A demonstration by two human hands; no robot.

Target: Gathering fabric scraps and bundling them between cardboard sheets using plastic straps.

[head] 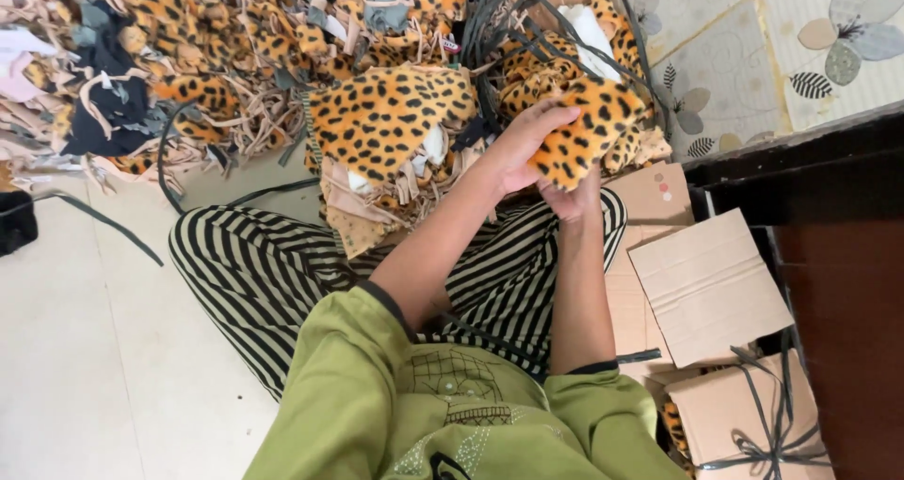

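Fingers of the left hand [521, 146] curl over the near edge of a small orange piece of leopard-spotted fleecy fabric [586, 127], closed on it. The right hand [573, 198] sits beneath the same piece, mostly covered by it, so only the heel and part of the fingers show; it seems to grip the cloth from below, though the fingertips cannot be made out. The piece is held up just above the person's lap, in front of the scrap heap.

That heap of leopard-print offcuts, beige strips and dark scraps [235, 56] runs off the top and left edges of the view, and its depth cannot be judged. A larger flat panel of the same spotted cloth [386, 122] lies on top of it, beside the left hand, soft and slightly rumpled. Thin dark cords [527, 28] trail across the pile.

To the right, flattened brown cardboard sheets [706, 282] lie stiff and creased. A brown cardboard box tied with dark cord [753, 424] is cut off by the lower edge; a bit of spotted fabric peeks beside it, its contents otherwise hidden. Striped black-and-cream trousers [254, 273] cover the folded legs.
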